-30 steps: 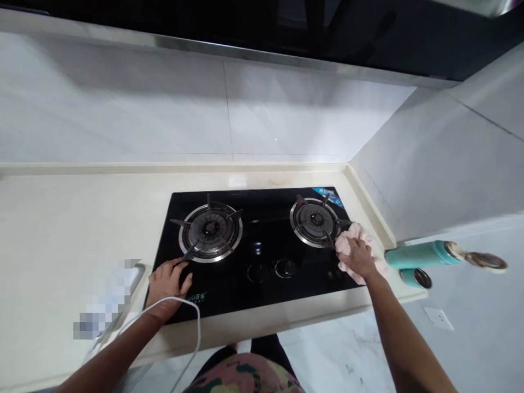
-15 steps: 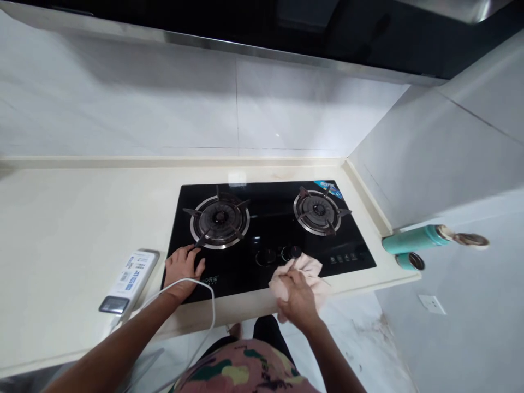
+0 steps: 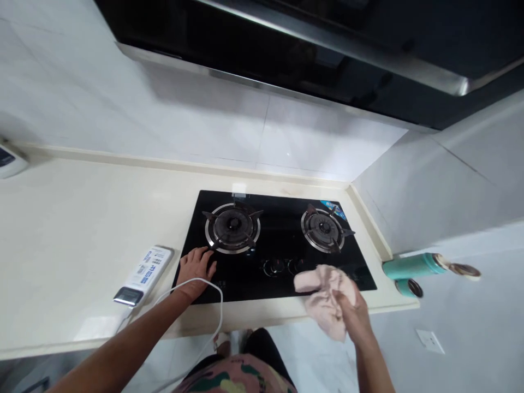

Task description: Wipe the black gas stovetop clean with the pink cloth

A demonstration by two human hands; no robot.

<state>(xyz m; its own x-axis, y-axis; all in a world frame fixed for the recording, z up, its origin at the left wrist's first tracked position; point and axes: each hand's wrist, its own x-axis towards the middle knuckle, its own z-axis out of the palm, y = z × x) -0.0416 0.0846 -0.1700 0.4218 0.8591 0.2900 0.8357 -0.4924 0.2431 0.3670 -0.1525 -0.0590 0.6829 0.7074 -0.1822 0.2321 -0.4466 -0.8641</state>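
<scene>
A black glass gas stove [image 3: 282,234] with two burners is set into the cream countertop. My left hand [image 3: 195,273] rests with fingers spread on its front left corner, just below the left burner [image 3: 233,226]. At the front right, my right hand [image 3: 355,311] grips a crumpled pale pink cloth [image 3: 329,297], which hangs over the stove's front edge. The two control knobs [image 3: 277,266] stand to the left of the cloth. The right burner [image 3: 325,229] lies beyond it. A white cable [image 3: 219,297] loops over my left wrist.
A white power bank [image 3: 148,271] lies on the countertop [image 3: 94,218] left of the stove. At the right end stand a teal thermos [image 3: 411,266] and its teal cup [image 3: 408,287]. A dark range hood [image 3: 254,54] overhangs the back. A white device [image 3: 10,159] sits far left.
My right hand has moved right with the cloth, away from the knobs, and the cloth now hangs more spread out. My left hand stays on the stove corner. The view has tilted.
</scene>
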